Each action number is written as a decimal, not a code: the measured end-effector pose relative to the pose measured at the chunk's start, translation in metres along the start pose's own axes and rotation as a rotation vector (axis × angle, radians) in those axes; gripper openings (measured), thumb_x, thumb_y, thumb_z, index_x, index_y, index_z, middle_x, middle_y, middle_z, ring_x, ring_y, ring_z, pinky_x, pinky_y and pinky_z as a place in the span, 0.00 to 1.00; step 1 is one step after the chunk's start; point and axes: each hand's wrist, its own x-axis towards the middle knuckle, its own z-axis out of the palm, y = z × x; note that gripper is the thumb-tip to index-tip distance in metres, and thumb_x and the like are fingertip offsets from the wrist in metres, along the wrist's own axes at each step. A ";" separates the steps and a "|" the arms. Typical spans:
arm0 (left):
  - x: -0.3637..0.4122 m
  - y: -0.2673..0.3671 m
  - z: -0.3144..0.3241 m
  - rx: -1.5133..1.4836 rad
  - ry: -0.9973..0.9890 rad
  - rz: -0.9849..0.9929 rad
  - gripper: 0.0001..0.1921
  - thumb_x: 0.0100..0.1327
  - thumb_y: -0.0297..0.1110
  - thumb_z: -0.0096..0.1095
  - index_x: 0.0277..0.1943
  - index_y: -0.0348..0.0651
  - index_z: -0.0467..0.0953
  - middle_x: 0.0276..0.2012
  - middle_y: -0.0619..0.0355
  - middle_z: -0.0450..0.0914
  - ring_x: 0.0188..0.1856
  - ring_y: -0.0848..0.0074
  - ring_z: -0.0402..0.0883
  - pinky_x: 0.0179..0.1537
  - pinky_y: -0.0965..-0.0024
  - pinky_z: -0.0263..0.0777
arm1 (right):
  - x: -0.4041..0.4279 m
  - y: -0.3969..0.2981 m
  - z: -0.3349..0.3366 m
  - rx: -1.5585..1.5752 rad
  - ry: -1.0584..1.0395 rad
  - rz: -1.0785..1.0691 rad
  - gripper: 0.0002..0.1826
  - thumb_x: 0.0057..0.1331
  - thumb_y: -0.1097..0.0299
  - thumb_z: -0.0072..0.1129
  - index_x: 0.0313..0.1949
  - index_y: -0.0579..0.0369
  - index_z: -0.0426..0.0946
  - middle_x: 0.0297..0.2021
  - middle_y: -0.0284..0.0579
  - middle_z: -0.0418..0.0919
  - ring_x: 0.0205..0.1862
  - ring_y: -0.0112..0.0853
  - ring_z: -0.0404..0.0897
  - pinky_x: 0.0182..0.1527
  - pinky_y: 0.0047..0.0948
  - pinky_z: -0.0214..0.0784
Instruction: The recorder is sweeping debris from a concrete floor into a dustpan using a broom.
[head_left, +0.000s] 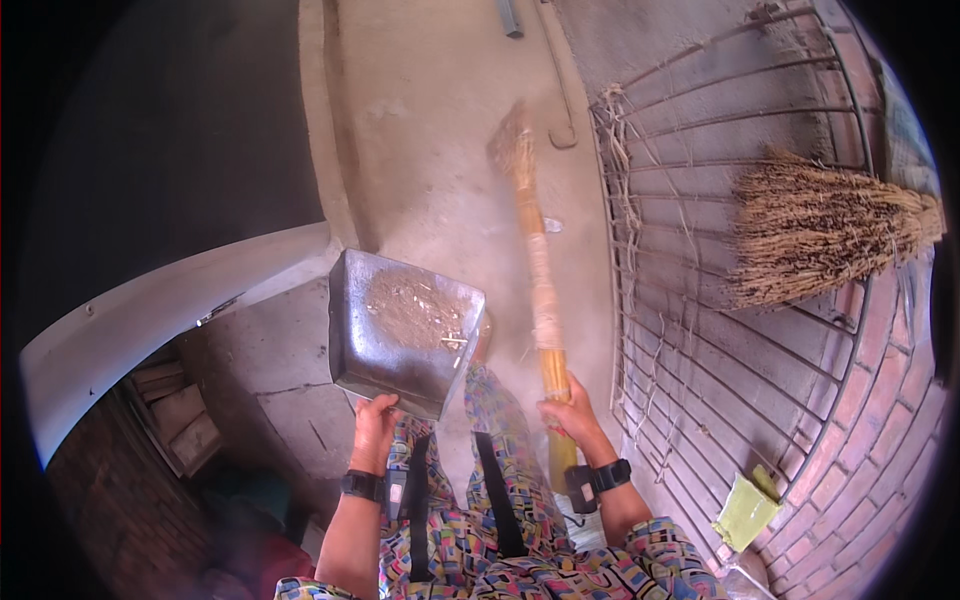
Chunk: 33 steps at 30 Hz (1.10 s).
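Observation:
My left hand (376, 421) grips the near edge of a metal dustpan (356, 367), which is held in front of my legs at the left. Brown dirt with small pale scraps (416, 309) lies spread over the pan's floor. My right hand (568, 411) is closed around the yellow handle of a straw broom (543, 300) wrapped with pale binding. The broom points away from me, its bristle end blurred over the concrete floor (442, 180), to the right of the pan and apart from it.
A metal grille (720, 337) leans along the brick wall (847, 465) at right, with a larger straw broom (817, 232) against it. A hooked metal rod (564, 97) and a grey metal bar (510, 19) lie ahead. A raised sill (326, 150) edges the floor at left.

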 end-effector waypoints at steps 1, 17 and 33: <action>-0.001 0.000 -0.003 0.010 0.012 -0.002 0.09 0.47 0.21 0.57 0.31 0.42 0.67 0.27 0.60 0.72 0.30 0.75 0.71 0.30 0.72 0.66 | -0.001 -0.013 -0.003 -0.038 0.041 0.066 0.32 0.47 0.76 0.57 0.54 0.52 0.59 0.26 0.40 0.72 0.23 0.28 0.73 0.17 0.26 0.66; -0.010 -0.002 -0.005 -0.069 0.042 0.013 0.11 0.47 0.19 0.56 0.35 0.40 0.68 0.30 0.57 0.73 0.32 0.72 0.74 0.27 0.73 0.69 | 0.005 -0.007 -0.012 -0.699 0.106 -0.047 0.26 0.46 0.69 0.53 0.47 0.50 0.59 0.27 0.57 0.75 0.32 0.50 0.77 0.32 0.44 0.68; -0.004 -0.011 -0.006 0.010 0.033 -0.021 0.12 0.47 0.20 0.56 0.36 0.41 0.68 0.30 0.58 0.73 0.33 0.72 0.73 0.31 0.69 0.68 | -0.002 -0.015 -0.007 -0.505 0.126 -0.004 0.25 0.46 0.73 0.55 0.45 0.57 0.61 0.22 0.48 0.72 0.17 0.33 0.73 0.18 0.31 0.66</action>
